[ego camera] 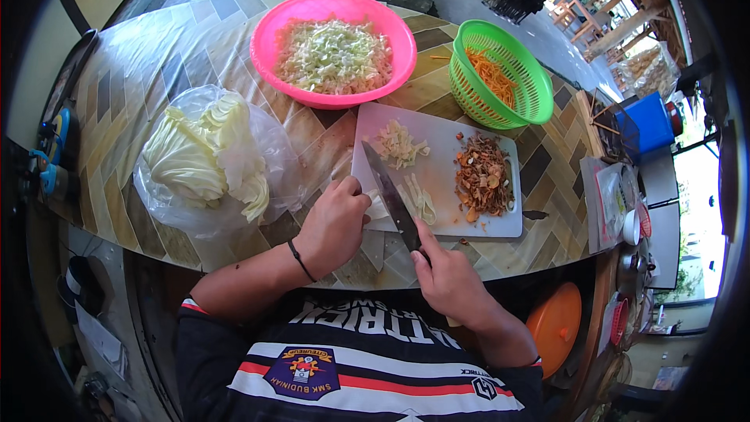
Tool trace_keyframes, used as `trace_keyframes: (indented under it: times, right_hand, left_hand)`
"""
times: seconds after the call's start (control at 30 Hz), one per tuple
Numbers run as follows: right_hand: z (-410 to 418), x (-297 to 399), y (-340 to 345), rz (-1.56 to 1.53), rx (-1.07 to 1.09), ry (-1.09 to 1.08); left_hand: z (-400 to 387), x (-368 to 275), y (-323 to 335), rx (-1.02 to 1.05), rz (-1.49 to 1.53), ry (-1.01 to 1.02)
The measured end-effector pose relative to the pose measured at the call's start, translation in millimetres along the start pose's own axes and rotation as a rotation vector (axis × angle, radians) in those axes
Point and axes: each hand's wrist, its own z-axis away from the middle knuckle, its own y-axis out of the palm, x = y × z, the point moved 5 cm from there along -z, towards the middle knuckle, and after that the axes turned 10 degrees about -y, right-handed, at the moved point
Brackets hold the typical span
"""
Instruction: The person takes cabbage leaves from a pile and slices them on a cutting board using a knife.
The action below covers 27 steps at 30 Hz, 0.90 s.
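My right hand [448, 281] grips the handle of a kitchen knife [391, 190], whose broad blade slants up and left over the white cutting board [439, 123]. My left hand [335, 220] is curled at the board's left edge, its fingers closed on a pale piece of cabbage leaf [379, 210]. Right of the blade lie a few cut cabbage strips [420, 198], with a small heap of chopped cabbage [401, 143] above them. On the board's right side sits a pile of brown chopped food [483, 176], possibly shredded meat.
Behind the board stand a pink basin [258, 50] of shredded cabbage [334, 55] and a green colander [536, 91] with carrot shreds [493, 79]. To the left, a partly cut cabbage [193, 158] rests on a clear plastic bag [281, 152]. An orange round object [554, 328] is below the table's right side.
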Motion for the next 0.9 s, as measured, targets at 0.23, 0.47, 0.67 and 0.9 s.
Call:
trace_keyframes:
  times: [0.23, 0.47, 0.67, 0.9]
  right_hand:
    - [-7.2, -0.1, 22.6, 0.172, -0.011, 0.019]
    - [-13.7, 6.5, -2.5, 0.032, 0.021, -0.026]
    - [10.9, -1.0, 14.4, 0.068, 0.029, 0.021]
    - [-16.7, -7.9, 11.2, 0.037, -0.037, -0.075]
  left_hand:
    - [0.3, -4.8, -0.7, 0.011, -0.026, 0.013]
    - [-1.2, -0.4, -1.5, 0.002, -0.022, 0.004]
    - [-0.8, -2.1, 0.0, -0.001, -0.022, 0.017]
    - [-0.9, -2.2, -0.4, -0.004, -0.033, 0.049]
